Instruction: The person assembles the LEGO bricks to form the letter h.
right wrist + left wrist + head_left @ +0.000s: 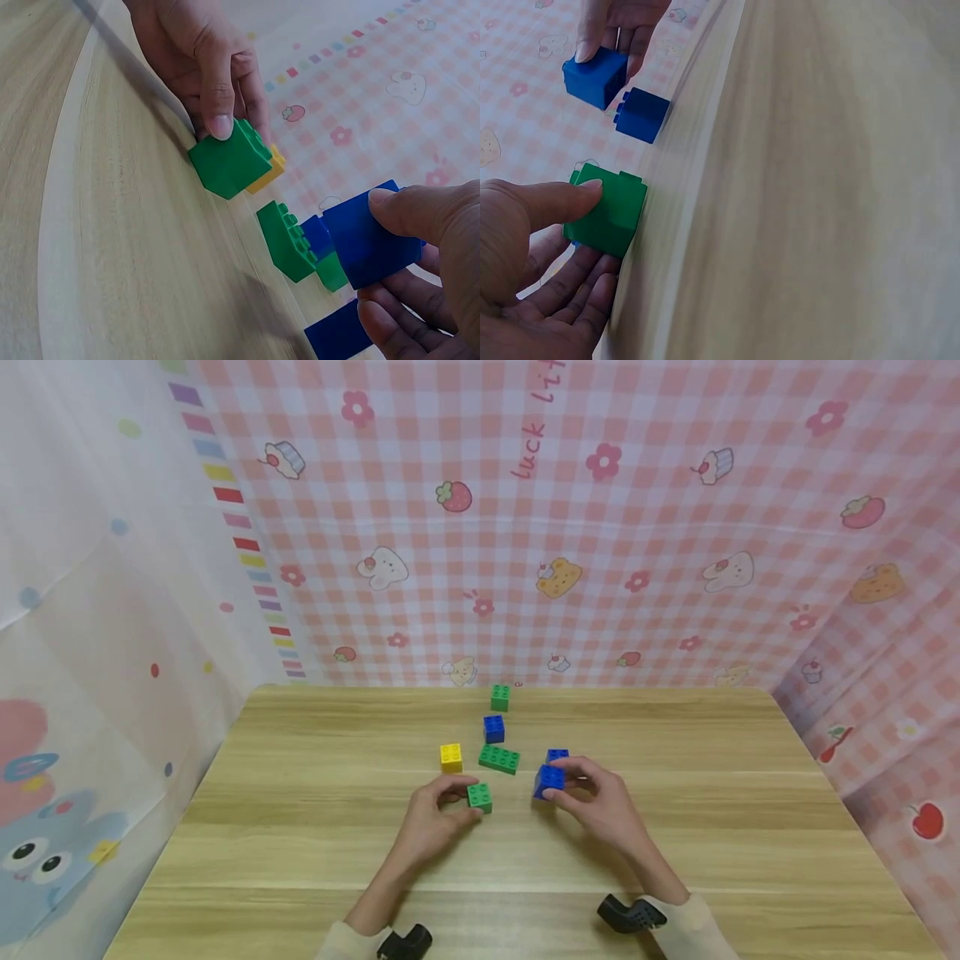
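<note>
My left hand (433, 814) pinches a square green building brick (479, 799) between thumb and fingers, low over the table. In the left wrist view that green brick (609, 208) sits right at the tabletop. My right hand (602, 802) grips a square blue brick (548, 782) and holds it raised off the wood, as the right wrist view shows the blue brick (373, 234) above the surface. Just behind it stands a second blue brick (558, 755), partly hidden by the right hand. A long green brick (498, 758) lies between and beyond the two hands.
A yellow brick (451, 757) stands just beyond the left hand. Farther back are another blue brick (493, 728) and a small green brick (500, 697) near the rear edge of the wooden table (315, 760). A pink checked cloth (510, 543) hangs behind the table.
</note>
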Motion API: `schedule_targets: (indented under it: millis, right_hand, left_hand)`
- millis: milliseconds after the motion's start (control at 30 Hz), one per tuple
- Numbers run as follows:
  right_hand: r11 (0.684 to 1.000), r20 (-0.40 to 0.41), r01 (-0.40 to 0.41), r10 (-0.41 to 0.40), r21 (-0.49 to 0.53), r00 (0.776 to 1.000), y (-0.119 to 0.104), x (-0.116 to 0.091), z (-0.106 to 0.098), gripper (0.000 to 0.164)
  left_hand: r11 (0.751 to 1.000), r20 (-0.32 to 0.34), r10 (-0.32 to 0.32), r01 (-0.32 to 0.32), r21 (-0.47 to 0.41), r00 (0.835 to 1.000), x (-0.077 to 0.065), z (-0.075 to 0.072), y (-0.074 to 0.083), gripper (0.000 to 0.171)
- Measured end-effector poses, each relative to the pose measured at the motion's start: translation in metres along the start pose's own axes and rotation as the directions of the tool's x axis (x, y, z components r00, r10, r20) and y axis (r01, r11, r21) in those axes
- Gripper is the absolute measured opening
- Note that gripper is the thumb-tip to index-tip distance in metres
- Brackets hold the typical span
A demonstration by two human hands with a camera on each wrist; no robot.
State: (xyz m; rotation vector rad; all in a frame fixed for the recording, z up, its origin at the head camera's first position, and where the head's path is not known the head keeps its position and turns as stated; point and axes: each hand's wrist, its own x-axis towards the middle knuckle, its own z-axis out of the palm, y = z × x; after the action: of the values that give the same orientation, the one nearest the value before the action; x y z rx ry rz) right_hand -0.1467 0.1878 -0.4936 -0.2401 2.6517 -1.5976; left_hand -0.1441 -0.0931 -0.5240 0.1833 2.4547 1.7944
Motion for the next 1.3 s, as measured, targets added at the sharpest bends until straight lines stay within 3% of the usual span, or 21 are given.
schedule_targets:
  millis: [333, 667, 1300]
  right_hand:
    - [1.0, 0.012, 0.01, -0.01, 0.01, 1.0, -0.004, 0.002, 0.007, 0.04]
    - [0.999, 0.039, -0.035, 0.034, 0.011, 0.999, -0.006, 0.002, 0.017, 0.037]
    - [0.997, 0.075, 0.054, -0.058, 0.055, 0.996, -0.01, 0.004, 0.024, 0.038]
  left_hand:
    - [1.0, 0.026, 0.014, -0.014, 0.013, 1.0, 0.001, 0.006, 0.001, 0.04]
    - [0.998, 0.038, 0.038, -0.04, 0.039, 0.999, 0.002, 0.012, 0.002, 0.039]
    - [0.998, 0.081, 0.049, -0.051, 0.029, 0.996, 0.003, 0.023, 0.007, 0.04]
